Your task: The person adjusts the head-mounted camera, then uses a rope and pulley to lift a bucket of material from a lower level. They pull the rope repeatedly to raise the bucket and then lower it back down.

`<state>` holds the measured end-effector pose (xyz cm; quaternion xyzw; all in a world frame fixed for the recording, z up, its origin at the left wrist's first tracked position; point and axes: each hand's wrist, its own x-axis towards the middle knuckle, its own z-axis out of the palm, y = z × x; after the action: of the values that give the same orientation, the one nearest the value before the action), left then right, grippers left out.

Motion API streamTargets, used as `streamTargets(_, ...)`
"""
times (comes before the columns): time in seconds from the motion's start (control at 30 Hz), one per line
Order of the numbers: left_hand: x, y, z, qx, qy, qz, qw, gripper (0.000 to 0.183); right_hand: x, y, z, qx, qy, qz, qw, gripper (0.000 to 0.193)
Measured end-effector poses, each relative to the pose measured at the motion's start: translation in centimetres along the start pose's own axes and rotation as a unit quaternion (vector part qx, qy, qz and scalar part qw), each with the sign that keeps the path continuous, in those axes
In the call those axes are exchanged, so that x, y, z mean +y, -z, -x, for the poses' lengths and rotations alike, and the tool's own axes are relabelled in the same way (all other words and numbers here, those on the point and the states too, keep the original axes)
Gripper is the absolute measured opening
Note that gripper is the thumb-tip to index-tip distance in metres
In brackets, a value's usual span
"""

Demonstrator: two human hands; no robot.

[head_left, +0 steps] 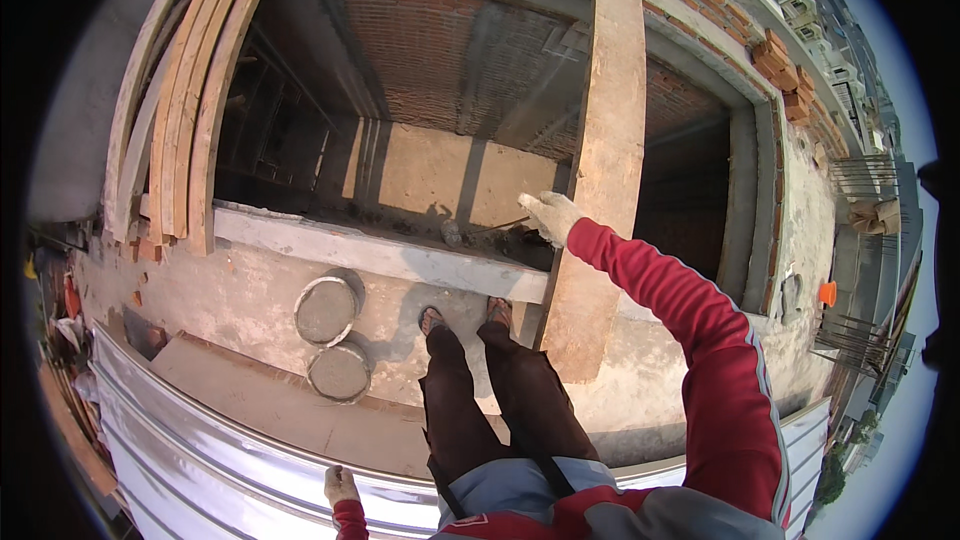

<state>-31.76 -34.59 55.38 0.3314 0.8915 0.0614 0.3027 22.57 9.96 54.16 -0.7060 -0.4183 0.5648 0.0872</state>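
Observation:
My right hand (550, 217), in a pale work glove, reaches out over the pit edge beside a wide wooden plank (612, 90). Its fingers stretch to the left, and I see nothing held in them. My left hand (341, 485), also gloved, is low by the corrugated metal sheet (230, 445); its fingers are too small and foreshortened to read. Two round containers of grey wet mortar, an upper bucket (326, 311) and a lower bucket (339, 373), stand on the concrete left of my sandalled feet (432, 320).
A deep brick-walled pit (460, 170) opens ahead behind a concrete beam (380, 258). Long timber boards (205, 90) lean across its left end. Stacked bricks (785, 70), an orange bucket (827, 293) and protruding steel bars (865, 180) are at the right.

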Motion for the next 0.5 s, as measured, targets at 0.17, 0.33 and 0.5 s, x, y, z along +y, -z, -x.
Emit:
streamTargets(0.17,1.7,2.9,9.8,0.010,0.142,0.139,0.980,0.017,-5.7,4.6,9.6,-0.010,0.032,0.038,0.999,0.062)
streamTargets(0.33,2.8,-0.8,14.0,-0.037,0.255,0.369,0.893,0.013,-6.9,6.5,15.1,-0.023,0.022,0.044,0.999,0.064)
streamTargets(0.5,1.3,-2.1,13.7,-0.074,0.281,0.391,0.873,0.022,-5.9,4.7,18.1,-0.059,-0.009,0.022,0.998,0.059)
